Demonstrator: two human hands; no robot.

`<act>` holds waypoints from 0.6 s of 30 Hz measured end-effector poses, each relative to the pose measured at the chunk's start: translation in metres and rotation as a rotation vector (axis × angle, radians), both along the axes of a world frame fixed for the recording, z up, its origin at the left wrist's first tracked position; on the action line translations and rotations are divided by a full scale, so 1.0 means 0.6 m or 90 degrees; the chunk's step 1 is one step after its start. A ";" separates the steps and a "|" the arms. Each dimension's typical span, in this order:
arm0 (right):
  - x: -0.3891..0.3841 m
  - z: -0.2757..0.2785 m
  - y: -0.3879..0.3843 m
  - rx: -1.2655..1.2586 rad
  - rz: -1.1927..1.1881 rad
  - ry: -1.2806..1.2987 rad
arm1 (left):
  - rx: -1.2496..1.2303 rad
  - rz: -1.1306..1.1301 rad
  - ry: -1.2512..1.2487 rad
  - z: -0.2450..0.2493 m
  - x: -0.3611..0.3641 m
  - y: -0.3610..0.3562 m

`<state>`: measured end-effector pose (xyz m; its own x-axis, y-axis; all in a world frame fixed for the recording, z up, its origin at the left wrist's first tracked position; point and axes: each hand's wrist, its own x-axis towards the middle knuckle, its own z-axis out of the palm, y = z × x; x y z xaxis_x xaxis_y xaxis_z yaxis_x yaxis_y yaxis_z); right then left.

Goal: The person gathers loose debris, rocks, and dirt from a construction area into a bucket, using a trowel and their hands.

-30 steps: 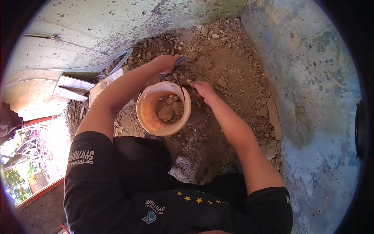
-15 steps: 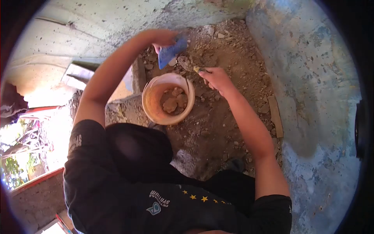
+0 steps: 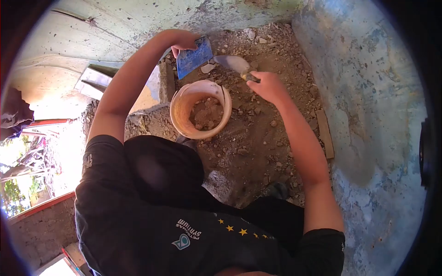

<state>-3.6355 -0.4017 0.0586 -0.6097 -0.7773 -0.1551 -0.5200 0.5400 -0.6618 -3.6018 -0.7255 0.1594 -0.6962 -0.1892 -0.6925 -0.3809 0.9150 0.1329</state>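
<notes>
My left hand is closed on the upper edge of a blue flat board, which it holds tilted just beyond the bucket. In my right hand is the handle of a trowel; its pale, slightly blurred blade points left toward the board and carries no heap of soil. Below both tools stands a whitish bucket, its inside stained brown. Crumbly soil and rubble lie in its bottom.
Loose dirt and stones cover the floor up to the back wall. A blue, peeling wall rises on the right, with a wooden strip along its foot. A low concrete edge lies left of the bucket.
The board has swung left and shows more of its face. The trowel has moved right and up, its blade now paler. Finer soil covers the clods in the bucket.
</notes>
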 end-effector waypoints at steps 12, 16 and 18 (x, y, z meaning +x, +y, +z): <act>-0.110 -0.215 0.139 -0.187 -0.553 -0.486 | -0.160 -0.110 0.374 -0.184 0.001 -0.128; -0.076 -0.269 0.149 -0.245 -0.692 -0.384 | -0.157 -0.100 0.326 -0.238 0.000 -0.142; -0.061 -0.329 0.156 -0.203 -0.667 -0.336 | -0.197 -0.106 0.268 -0.244 0.006 -0.136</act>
<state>-3.6718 -0.3082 -0.1387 -0.8850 0.0061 -0.4656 0.4440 0.3122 -0.8399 -3.5983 -0.8072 0.0129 -0.9393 -0.2030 -0.2766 -0.1991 0.9791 -0.0424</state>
